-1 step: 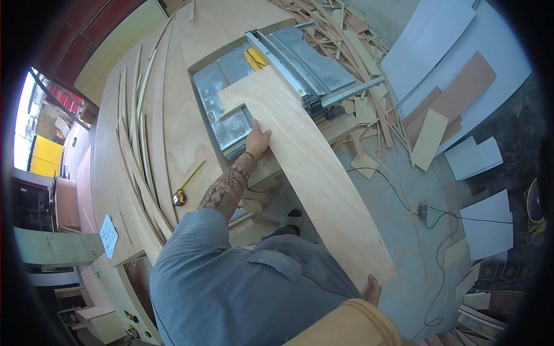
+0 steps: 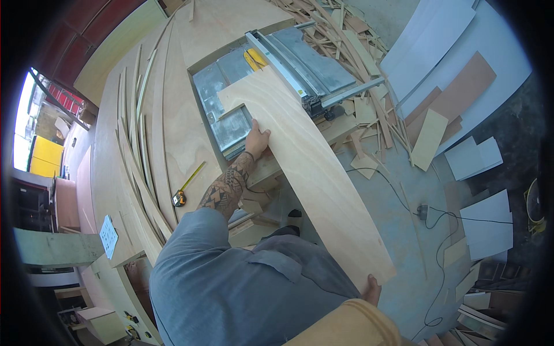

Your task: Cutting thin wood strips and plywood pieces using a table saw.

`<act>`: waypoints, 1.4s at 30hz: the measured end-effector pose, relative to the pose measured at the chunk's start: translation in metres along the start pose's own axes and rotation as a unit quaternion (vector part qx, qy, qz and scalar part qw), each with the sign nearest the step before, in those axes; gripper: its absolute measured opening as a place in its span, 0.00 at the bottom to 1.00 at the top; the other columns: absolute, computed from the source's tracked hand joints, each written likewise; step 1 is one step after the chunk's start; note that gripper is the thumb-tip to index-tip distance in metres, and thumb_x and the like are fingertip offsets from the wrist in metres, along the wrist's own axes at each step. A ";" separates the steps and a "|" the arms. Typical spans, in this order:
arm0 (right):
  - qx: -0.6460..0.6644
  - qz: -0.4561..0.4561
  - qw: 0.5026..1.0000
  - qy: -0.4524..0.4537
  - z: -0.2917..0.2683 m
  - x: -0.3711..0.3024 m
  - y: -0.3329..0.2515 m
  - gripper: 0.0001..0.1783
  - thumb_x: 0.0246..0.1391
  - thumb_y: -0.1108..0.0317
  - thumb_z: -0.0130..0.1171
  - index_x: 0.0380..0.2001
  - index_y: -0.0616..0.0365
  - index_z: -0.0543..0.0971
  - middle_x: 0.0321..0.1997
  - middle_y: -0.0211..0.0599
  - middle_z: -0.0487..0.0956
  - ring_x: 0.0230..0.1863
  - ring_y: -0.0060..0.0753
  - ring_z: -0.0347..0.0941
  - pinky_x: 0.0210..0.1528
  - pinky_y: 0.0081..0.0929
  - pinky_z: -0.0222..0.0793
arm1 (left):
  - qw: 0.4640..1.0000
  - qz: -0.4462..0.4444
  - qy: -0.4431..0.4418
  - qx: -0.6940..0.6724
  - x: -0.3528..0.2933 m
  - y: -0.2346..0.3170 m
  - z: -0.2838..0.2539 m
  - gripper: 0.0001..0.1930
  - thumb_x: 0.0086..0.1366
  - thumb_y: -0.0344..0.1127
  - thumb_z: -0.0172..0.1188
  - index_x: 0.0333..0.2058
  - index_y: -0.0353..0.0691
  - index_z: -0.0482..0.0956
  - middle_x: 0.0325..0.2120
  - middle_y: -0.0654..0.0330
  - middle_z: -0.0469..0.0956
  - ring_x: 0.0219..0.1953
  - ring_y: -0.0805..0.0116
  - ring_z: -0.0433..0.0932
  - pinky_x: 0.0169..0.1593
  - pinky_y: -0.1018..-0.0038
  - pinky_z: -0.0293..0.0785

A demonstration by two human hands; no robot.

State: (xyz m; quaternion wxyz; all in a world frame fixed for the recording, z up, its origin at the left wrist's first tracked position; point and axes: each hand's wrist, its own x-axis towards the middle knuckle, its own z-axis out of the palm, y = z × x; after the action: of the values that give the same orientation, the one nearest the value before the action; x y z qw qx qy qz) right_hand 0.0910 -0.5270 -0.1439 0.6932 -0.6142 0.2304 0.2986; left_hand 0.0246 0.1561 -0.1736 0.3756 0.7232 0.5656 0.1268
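Long plywood board lies across the table saw, its near end overhanging. Left hand rests flat on its left edge; right hand grips the near end (fingers hidden). Workbench carries strips and a tape measure; offcuts litter the concrete floor.

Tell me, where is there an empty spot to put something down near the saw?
Bare bench lies between the table saw and the thin strips, above the tape measure. Bare floor shows right of the plywood board. Behind the saw, offcuts crowd everything.
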 end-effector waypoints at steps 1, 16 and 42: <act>-0.001 0.008 1.000 -0.011 0.008 0.001 -0.003 0.39 0.59 0.67 0.67 0.69 0.68 0.64 0.63 0.53 0.75 0.63 0.53 0.75 0.63 0.50 0.74 | 0.999 0.024 0.023 0.013 0.004 -0.001 -0.001 0.45 0.70 0.41 0.62 0.76 0.29 0.47 0.51 0.35 0.81 0.48 0.44 0.85 0.55 0.59 0.79; -0.009 -0.024 0.999 -0.043 0.103 0.028 0.014 0.33 0.64 0.70 0.67 0.69 0.63 0.67 0.65 0.49 0.76 0.64 0.48 0.75 0.65 0.48 0.73 | 0.996 0.054 0.068 0.033 0.099 0.000 -0.040 0.44 0.68 0.42 0.63 0.74 0.27 0.52 0.58 0.30 0.76 0.61 0.38 0.77 0.65 0.57 0.73; 0.063 -0.048 0.994 -0.079 0.253 0.073 0.049 0.30 0.67 0.69 0.65 0.68 0.61 0.67 0.64 0.44 0.76 0.62 0.43 0.75 0.66 0.42 0.72 | 0.977 -0.012 0.209 -0.035 0.203 -0.011 -0.079 0.36 0.62 0.46 0.72 0.60 0.27 0.68 0.53 0.33 0.80 0.58 0.37 0.79 0.62 0.54 0.75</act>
State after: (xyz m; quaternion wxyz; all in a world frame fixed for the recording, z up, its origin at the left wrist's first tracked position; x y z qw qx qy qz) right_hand 0.0973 -0.2643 -0.1935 0.7602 -0.5543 0.1631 0.2972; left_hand 0.0353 0.3740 -0.1760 0.2759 0.6604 0.6353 0.2900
